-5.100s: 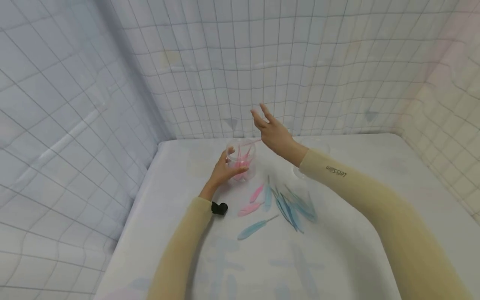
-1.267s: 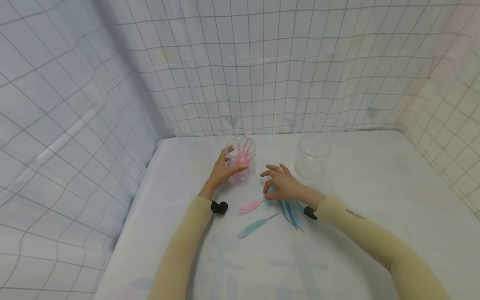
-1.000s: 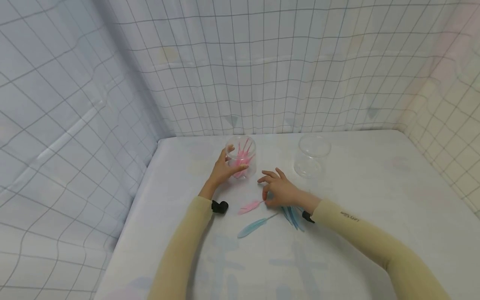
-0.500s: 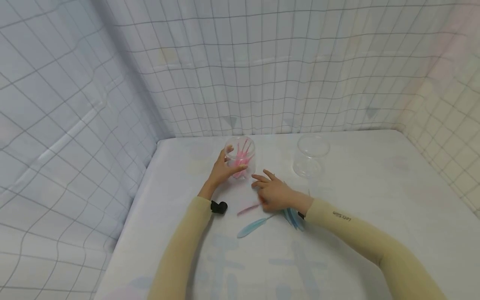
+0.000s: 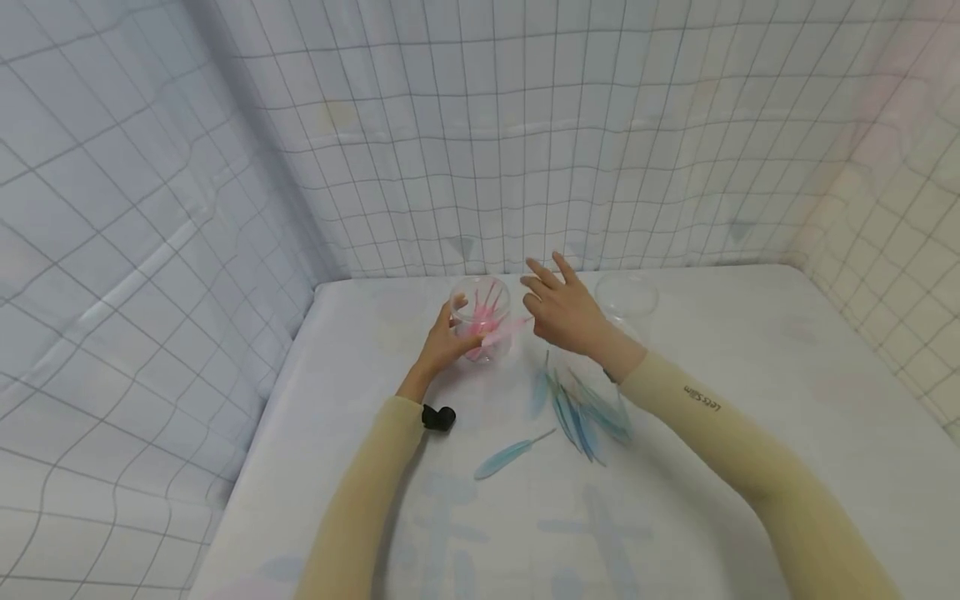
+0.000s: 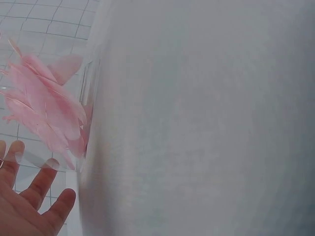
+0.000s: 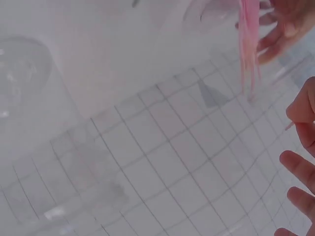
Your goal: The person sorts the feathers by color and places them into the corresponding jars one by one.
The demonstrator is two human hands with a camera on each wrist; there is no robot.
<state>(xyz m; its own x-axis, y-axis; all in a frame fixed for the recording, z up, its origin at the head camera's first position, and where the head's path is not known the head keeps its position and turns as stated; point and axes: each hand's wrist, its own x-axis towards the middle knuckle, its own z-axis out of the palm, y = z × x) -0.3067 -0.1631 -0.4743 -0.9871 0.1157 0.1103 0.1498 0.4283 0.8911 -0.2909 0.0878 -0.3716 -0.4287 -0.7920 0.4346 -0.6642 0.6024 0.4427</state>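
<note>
Your left hand (image 5: 442, 340) grips the cup (image 5: 506, 310); your right hand (image 5: 564, 313), at the cup's three o'clock, pinches a feather (image 5: 501, 333): raise its low end above the cup before lowering.

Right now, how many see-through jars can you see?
2. One jar, with pink feathers inside, is held by the left fingers; the other jar is farther right, partly hidden behind the right wrist.

The left grip (image 6: 27, 209) touches a clear jar (image 6: 90, 82) of pink feathers (image 6: 47, 103).
</note>
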